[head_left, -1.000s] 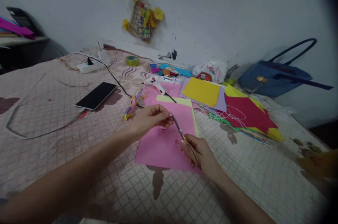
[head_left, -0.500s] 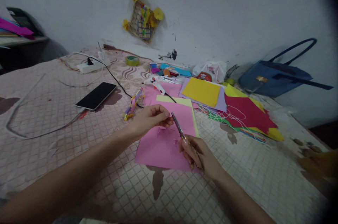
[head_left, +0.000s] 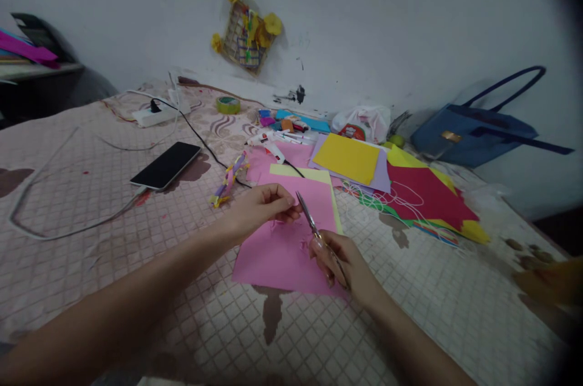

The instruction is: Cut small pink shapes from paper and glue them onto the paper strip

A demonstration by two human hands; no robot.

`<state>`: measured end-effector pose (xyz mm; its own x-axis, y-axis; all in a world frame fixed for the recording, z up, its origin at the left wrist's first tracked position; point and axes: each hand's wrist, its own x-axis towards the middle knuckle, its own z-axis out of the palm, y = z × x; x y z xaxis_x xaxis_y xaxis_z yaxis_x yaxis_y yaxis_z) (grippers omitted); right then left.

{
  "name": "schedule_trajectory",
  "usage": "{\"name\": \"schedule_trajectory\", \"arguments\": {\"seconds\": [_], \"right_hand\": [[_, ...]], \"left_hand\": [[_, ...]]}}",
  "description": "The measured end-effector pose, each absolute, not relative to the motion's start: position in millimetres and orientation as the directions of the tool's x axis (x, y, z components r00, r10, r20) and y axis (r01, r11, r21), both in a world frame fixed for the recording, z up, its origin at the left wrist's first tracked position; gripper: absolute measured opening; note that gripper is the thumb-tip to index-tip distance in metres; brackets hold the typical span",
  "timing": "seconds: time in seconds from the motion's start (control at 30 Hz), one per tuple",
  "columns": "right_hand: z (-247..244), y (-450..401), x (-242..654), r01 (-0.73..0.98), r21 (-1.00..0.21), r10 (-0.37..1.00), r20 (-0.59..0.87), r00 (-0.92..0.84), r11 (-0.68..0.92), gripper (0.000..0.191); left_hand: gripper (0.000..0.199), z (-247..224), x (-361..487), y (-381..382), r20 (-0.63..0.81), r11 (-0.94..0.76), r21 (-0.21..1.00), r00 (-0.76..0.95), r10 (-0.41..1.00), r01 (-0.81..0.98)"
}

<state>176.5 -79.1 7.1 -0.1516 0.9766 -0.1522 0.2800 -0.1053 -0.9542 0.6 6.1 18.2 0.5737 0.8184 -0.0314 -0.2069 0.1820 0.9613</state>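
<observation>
My right hand (head_left: 334, 258) is closed around the handles of a pair of scissors (head_left: 306, 212), whose blades point up and left and look nearly together. Close to the blade tips, my left hand (head_left: 276, 204) pinches what seems to be a tiny piece of pink paper, mostly hidden by the fingers. Both hands are above a pink paper sheet (head_left: 273, 261) lying on the table. Small curled pink paper scraps (head_left: 304, 244) rest on that sheet, partly covered by the hands. A pale yellow sheet (head_left: 300, 172) shows from beneath its top and right edges.
A white glue gun (head_left: 269, 146) lies behind the sheets, its black cord running left. To the left are a decorated purple and yellow stick (head_left: 228, 181) and a phone (head_left: 166, 165) on a cable. Coloured papers (head_left: 348, 158), white string (head_left: 401, 195) and a blue bag (head_left: 471, 131) occupy the right.
My left hand has shifted very slightly down and right, and the pink bit at its fingertips shows less. The scissors have barely moved.
</observation>
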Motion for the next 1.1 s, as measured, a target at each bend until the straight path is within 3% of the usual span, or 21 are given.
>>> {"name": "schedule_trajectory", "arguments": {"seconds": [0.3, 0.7, 1.1], "right_hand": [[5.0, -80.9, 175.4, 0.25, -0.963, 0.977, -0.146, -0.156, -0.104, 0.04], [1.9, -73.7, 180.7, 0.268, -0.963, 1.0, 0.03, -0.006, 0.03, 0.018], [2.7, -72.3, 178.4, 0.27, -0.963, 0.999, -0.025, -0.042, -0.013, 0.016]], "left_hand": [[0.014, 16.7, 4.4, 1.6, -0.029, 0.174, 0.963, 0.566, 0.824, -0.204], [0.013, 3.6, 17.9, -14.9, 0.019, 0.007, 0.999, 0.593, 0.805, -0.043], [0.014, 1.0, 19.0, -18.5, 0.047, -0.086, 0.996, 0.621, 0.783, 0.033]]}}
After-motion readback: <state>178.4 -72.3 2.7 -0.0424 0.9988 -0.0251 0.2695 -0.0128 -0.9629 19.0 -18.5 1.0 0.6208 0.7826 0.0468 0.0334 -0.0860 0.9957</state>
